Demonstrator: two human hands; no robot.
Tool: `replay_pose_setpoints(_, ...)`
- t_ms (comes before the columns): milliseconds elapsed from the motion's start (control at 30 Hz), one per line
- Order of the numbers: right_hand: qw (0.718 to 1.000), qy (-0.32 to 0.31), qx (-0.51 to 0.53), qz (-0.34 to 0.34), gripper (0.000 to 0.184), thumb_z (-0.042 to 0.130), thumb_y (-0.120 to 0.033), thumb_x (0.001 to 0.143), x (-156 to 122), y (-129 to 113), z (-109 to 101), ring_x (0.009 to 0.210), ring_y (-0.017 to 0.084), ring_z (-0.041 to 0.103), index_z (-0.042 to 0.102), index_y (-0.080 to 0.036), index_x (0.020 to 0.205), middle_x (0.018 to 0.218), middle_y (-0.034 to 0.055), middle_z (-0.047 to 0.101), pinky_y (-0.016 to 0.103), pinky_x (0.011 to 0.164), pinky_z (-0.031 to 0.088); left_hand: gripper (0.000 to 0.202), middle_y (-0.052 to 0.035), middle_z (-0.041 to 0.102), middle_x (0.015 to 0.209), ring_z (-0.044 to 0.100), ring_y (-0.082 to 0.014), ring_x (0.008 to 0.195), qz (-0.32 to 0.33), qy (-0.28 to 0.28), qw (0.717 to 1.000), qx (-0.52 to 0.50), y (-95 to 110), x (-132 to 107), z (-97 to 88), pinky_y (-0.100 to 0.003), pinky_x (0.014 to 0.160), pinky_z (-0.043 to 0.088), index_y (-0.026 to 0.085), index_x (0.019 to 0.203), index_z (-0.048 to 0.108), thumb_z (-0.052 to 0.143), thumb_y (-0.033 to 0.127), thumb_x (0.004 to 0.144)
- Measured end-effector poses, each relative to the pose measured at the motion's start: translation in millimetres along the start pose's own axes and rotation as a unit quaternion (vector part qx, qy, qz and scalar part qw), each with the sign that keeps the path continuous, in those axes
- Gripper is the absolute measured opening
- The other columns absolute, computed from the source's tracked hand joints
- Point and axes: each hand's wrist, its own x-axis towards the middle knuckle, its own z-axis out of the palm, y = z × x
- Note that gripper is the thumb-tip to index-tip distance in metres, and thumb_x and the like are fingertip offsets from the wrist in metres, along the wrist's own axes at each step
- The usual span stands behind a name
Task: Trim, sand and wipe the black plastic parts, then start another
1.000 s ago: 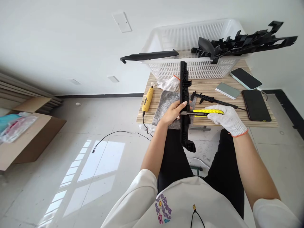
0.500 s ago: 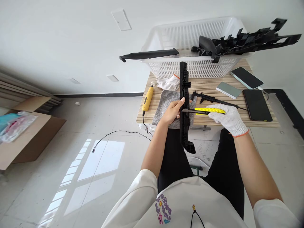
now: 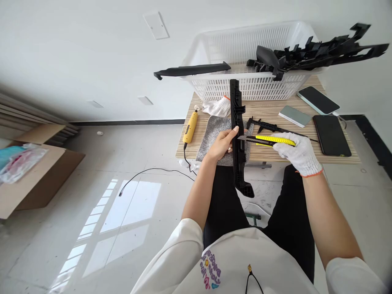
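Observation:
My bare left hand (image 3: 225, 143) is closed round the middle of a long black plastic part (image 3: 239, 163), which stands lengthwise in front of me above the table's near edge. In a white knitted glove, my right hand (image 3: 295, 149) grips a yellow utility knife (image 3: 274, 140). Its blade reaches left to the part's right side, close by my left thumb; whether it touches cannot be made out. Beneath the part lies a grey cloth (image 3: 211, 134). Behind the knife rests a black caliper (image 3: 275, 127).
A white plastic basket (image 3: 208, 86) holding several black parts stands at the back of the wooden table (image 3: 263, 107). A yellow corded rotary tool (image 3: 190, 127) and a spare glove (image 3: 217, 108) lie left. Two phones (image 3: 332, 135) and a grey-green card-like object (image 3: 295, 116) lie right.
The knife and my right hand have shifted slightly right, with the blade drawn back across the part. The black part has tilted a little, its lower end moving right.

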Motion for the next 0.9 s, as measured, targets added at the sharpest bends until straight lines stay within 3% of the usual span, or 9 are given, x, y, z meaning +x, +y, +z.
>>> replay_pose_setpoints(133, 1.0, -0.012, -0.01, 0.004, 0.035, 0.089, -0.035, 0.069, 0.1, -0.4, 1.8, 0.056, 0.013, 0.055, 0.082, -0.026, 0.103, 0.076, 0.0024, 0.07, 0.028, 0.046, 0.047, 0.064, 0.0079, 0.028, 0.055, 0.022, -0.0058, 0.047, 0.002, 0.013, 1.0, 0.007, -2.4, 2.2, -1.0, -0.019, 0.041, 0.023, 0.014, 0.11, 0.081, 0.064, 0.073, 0.092)
replay_pose_setpoints(233, 1.0, 0.02, 0.015, 0.005, 0.033, 0.086, -0.035, 0.072, 0.3, -2.0, 3.8, 0.053, 0.012, 0.05, 0.082, -0.027, 0.104, 0.071, 0.0008, 0.066, 0.028, 0.044, 0.043, 0.053, 0.0087, 0.025, 0.058, 0.022, -0.0052, 0.048, 0.007, 0.0, 1.0, -0.006, -0.8, 0.9, 0.2, -0.017, 0.041, 0.024, 0.016, 0.113, 0.08, 0.072, 0.063, 0.091)
replay_pose_setpoints(367, 1.0, 0.009, 0.005, 0.01, 0.034, 0.087, -0.035, 0.071, 0.2, -4.1, 5.4, 0.052, 0.012, 0.049, 0.082, -0.026, 0.103, 0.071, 0.0017, 0.067, 0.03, 0.044, 0.042, 0.044, 0.008, 0.031, 0.062, 0.023, -0.0042, 0.049, 0.01, -0.012, 1.0, -0.017, 0.8, -1.1, 1.0, -0.016, 0.041, 0.025, 0.017, 0.116, 0.079, 0.077, 0.053, 0.09)
replay_pose_setpoints(600, 1.0, 0.021, 0.004, 0.01, 0.032, 0.085, -0.035, 0.071, -1.0, -7.0, 5.0, 0.05, 0.012, 0.048, 0.082, -0.026, 0.102, 0.068, 0.0012, 0.065, 0.03, 0.043, 0.039, 0.048, 0.0066, 0.03, 0.062, 0.023, -0.0048, 0.049, 0.007, -0.006, 1.0, -0.017, -0.1, 0.4, 0.2, -0.016, 0.04, 0.023, 0.016, 0.11, 0.081, 0.065, 0.06, 0.097)
replay_pose_setpoints(667, 0.999, 0.041, 0.017, 0.012, 0.032, 0.085, -0.035, 0.071, -0.7, -7.7, 5.1, 0.049, 0.012, 0.047, 0.082, -0.026, 0.102, 0.066, 0.0003, 0.062, 0.03, 0.042, 0.038, 0.043, 0.0065, 0.032, 0.063, 0.024, -0.0046, 0.05, 0.005, -0.001, 1.0, -0.018, 0.8, -0.1, 0.8, -0.016, 0.041, 0.024, 0.016, 0.112, 0.079, 0.067, 0.055, 0.097)
replay_pose_setpoints(800, 1.0, 0.01, 0.017, 0.021, 0.034, 0.087, -0.036, 0.069, 1.0, -6.3, 5.0, 0.05, 0.012, 0.047, 0.082, -0.026, 0.102, 0.068, 0.0008, 0.065, 0.029, 0.042, 0.039, 0.028, 0.0074, 0.036, 0.067, 0.027, -0.0033, 0.049, 0.01, 0.012, 1.0, -0.022, 2.1, -1.3, 1.6, -0.016, 0.042, 0.026, 0.019, 0.113, 0.074, 0.072, 0.041, 0.095)
replay_pose_setpoints(900, 0.999, 0.028, 0.022, 0.018, 0.034, 0.086, -0.036, 0.071, 1.7, -4.3, 4.2, 0.051, 0.012, 0.047, 0.082, -0.026, 0.103, 0.068, 0.0012, 0.065, 0.029, 0.043, 0.039, 0.023, 0.0087, 0.036, 0.066, 0.028, -0.0033, 0.049, 0.013, 0.02, 0.999, -0.023, 1.7, -1.3, 1.5, -0.015, 0.044, 0.026, 0.021, 0.113, 0.071, 0.073, 0.035, 0.095)
